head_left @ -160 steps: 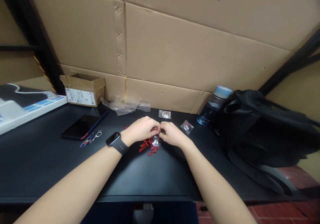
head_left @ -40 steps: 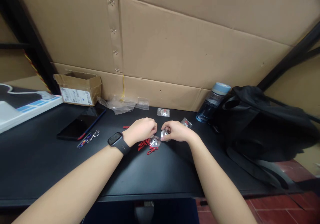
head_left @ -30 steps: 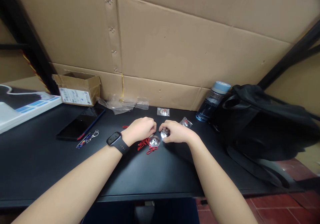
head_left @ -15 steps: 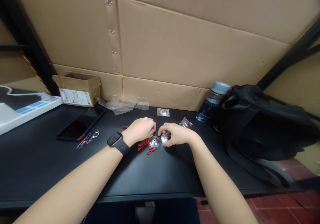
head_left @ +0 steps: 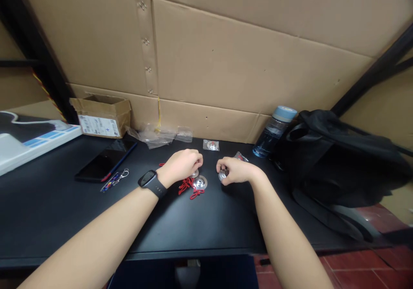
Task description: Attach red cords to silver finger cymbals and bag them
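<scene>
My right hand (head_left: 238, 170) pinches a small shiny metal disc, a finger cymbal (head_left: 222, 175), between thumb and fingers just above the black table. My left hand (head_left: 183, 163), with a dark watch on its wrist, is closed with the fingers curled down. What it may hold is hidden. Partly under its fingers shows the edge of another finger cymbal (head_left: 195, 174). Beside that lies a finger cymbal with a domed, holed centre (head_left: 200, 182). Red cords (head_left: 185, 186) lie bunched around these two.
Behind the hands lie a bagged cymbal (head_left: 211, 145), another small packet (head_left: 240, 156) and clear plastic bags (head_left: 156, 137). On the left are a cardboard box (head_left: 103, 117), phone (head_left: 106, 160), keyring (head_left: 115, 179) and power strip (head_left: 48, 145). A bottle (head_left: 270, 132) and black backpack (head_left: 342, 160) stand right.
My right hand has moved right, away from my left hand, carrying the cymbal along. My left hand has stayed nearly in place.
</scene>
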Tool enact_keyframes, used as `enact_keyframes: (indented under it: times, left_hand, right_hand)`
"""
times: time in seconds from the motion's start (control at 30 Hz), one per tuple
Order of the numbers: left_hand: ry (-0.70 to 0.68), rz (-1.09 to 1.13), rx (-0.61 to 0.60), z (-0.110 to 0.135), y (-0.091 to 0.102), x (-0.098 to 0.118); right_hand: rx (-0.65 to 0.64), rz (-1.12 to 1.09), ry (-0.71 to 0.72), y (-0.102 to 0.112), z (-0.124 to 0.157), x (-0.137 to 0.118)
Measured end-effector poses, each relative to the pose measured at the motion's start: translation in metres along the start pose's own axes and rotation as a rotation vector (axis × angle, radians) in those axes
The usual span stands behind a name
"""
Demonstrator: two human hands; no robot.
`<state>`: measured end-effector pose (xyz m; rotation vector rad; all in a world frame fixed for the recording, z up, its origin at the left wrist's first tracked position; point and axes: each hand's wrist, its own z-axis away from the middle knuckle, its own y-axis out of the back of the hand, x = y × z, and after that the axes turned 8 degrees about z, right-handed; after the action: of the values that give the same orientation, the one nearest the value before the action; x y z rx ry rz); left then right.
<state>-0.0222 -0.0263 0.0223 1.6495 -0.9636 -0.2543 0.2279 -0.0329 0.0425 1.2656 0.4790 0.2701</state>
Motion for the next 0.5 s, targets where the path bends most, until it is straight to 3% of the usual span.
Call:
enact_keyframes:
  times: [0.5]
  left_hand:
    - [0.05, 0.033, -0.043, 0.0006, -0.002, -0.0058]
  right_hand:
    - [0.039, 0.009, -0.011, 0.0002, 0.0028, 0.0022]
